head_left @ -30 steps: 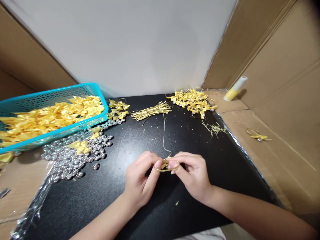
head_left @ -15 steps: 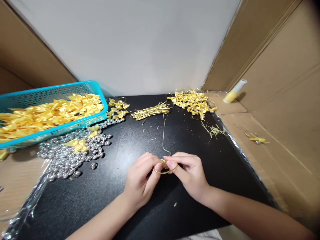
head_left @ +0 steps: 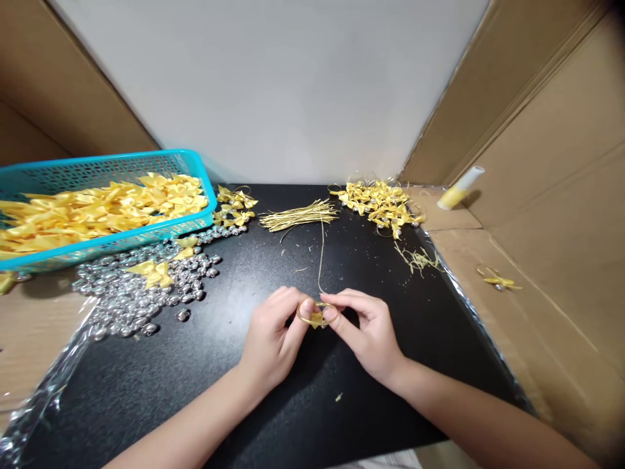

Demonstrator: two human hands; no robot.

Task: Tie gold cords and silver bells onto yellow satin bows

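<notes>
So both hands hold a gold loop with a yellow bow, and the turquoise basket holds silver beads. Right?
Basket contents are wrong: in the head view, the turquoise basket holds yellow bows; the silver beads lie loose outside it. The rest stands: left hand and right hand hold a gold loop with a yellow bow.

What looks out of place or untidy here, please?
A looped yellow bow lies alone on the cardboard at right, away from the heap of similar ones. Tangled cord scraps litter the black table near that heap. Another yellow bow lies on the silver beads, outside the turquoise basket.
</notes>
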